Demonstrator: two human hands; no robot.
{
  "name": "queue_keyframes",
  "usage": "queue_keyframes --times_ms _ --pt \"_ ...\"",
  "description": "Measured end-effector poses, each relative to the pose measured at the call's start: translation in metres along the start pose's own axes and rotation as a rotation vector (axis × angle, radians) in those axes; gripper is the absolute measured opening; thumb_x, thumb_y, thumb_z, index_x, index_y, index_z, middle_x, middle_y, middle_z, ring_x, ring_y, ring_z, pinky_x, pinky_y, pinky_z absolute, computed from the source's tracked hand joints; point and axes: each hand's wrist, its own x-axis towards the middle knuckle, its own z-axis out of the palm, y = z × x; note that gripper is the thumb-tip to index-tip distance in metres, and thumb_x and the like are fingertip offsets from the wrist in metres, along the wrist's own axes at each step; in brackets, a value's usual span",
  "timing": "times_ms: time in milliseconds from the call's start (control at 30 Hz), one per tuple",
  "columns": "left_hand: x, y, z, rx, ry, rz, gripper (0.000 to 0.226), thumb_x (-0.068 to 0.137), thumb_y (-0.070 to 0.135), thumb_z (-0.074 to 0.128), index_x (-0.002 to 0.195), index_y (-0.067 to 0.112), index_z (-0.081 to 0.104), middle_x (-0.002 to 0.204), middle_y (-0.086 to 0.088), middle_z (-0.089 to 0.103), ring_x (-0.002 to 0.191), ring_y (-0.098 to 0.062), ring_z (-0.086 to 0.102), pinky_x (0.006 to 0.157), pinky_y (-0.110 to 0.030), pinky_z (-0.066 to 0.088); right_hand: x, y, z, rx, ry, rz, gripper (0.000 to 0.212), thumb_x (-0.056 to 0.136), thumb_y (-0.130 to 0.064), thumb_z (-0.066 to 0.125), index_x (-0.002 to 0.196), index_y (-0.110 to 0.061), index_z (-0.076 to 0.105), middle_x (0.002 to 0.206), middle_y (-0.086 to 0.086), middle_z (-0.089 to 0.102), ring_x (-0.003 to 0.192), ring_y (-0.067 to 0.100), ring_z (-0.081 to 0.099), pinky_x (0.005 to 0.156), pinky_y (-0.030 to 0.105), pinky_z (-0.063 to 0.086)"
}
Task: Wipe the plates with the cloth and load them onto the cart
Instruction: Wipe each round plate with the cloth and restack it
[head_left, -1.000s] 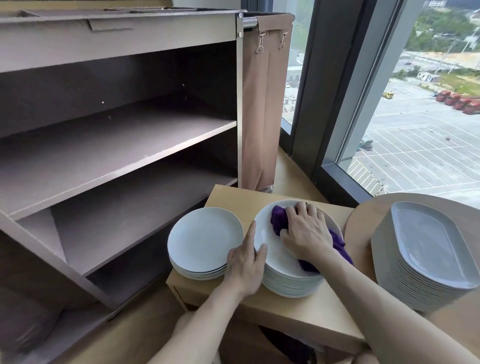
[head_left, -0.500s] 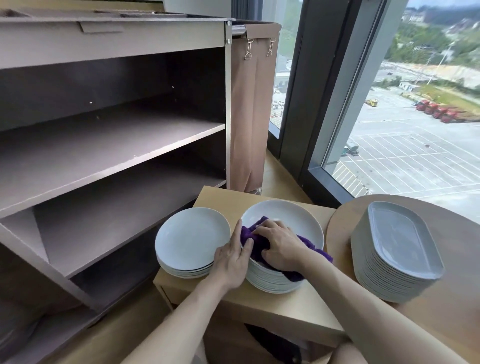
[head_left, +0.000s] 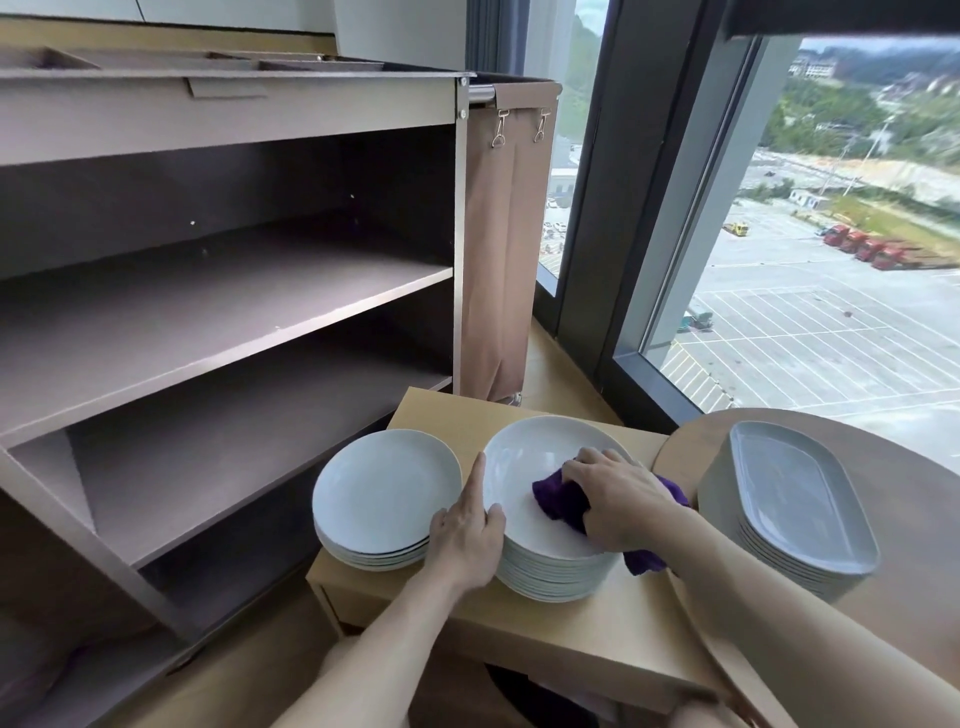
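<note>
Two stacks of round white plates stand on a small wooden table (head_left: 561, 631). On the top plate (head_left: 530, 457) of the taller right stack, my right hand (head_left: 618, 501) presses a purple cloth (head_left: 558, 499), fingers curled over it. My left hand (head_left: 467, 535) steadies that stack at its left rim, thumb up along the edge and fingers wrapped on the side. The lower left stack (head_left: 384, 491) sits untouched beside it. The brown cart (head_left: 234, 291) with open shelves stands to the left.
A stack of grey oblong platters (head_left: 800, 499) sits on a round wooden table (head_left: 909, 571) at the right. A brown fabric bag (head_left: 498, 249) hangs on the cart's right end. Behind is a large window with a dark frame (head_left: 613, 208).
My right hand has slid the cloth from the plate's near left towards its right side. My left hand stays on the stack's left rim. The camera has tilted up.
</note>
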Motion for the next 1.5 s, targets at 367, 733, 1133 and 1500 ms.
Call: queue_keyframes --times_ms 367,733,1133,1500 --pt "0.004 -0.006 0.008 0.015 0.011 -0.030 0.067 0.106 0.028 0.025 0.158 0.038 -0.016 0.162 0.001 0.034 0.120 -0.027 0.050 0.110 -0.050 0.031 0.036 -0.004 0.014 0.072 0.160 0.082 0.042 0.094 -0.025 0.054 0.136 -0.022 0.051 0.142 0.003 0.044 0.131 0.029 0.037 0.113 0.047 0.031" --pt "0.005 -0.007 0.001 0.012 -0.039 0.055 0.048 0.109 0.040 0.018 0.142 0.060 -0.010 0.170 0.013 0.000 0.139 -0.026 0.041 0.112 -0.054 0.031 0.051 -0.041 0.017 0.220 0.138 0.038 0.047 0.092 -0.027 0.057 0.139 -0.020 0.050 0.142 0.006 0.042 0.133 0.030 0.034 0.112 0.045 0.027" --pt "0.001 0.002 -0.002 -0.025 -0.019 -0.018 0.066 0.100 0.062 0.008 0.159 0.040 -0.012 0.168 0.007 0.023 0.143 -0.024 0.041 0.116 -0.052 0.029 0.012 -0.053 0.016 0.253 0.044 -0.076 0.055 0.091 -0.032 0.052 0.146 -0.030 0.051 0.145 -0.002 0.052 0.126 0.024 0.044 0.105 0.039 0.039" --pt "-0.003 0.002 -0.009 -0.016 -0.048 -0.018 0.062 0.109 0.051 0.021 0.159 0.041 -0.013 0.170 0.006 0.017 0.137 -0.029 0.047 0.111 -0.045 0.035 -0.005 -0.053 0.007 0.060 0.043 0.102 0.040 0.094 -0.037 0.054 0.132 -0.025 0.058 0.121 0.004 0.053 0.112 0.026 0.051 0.087 0.037 0.044"
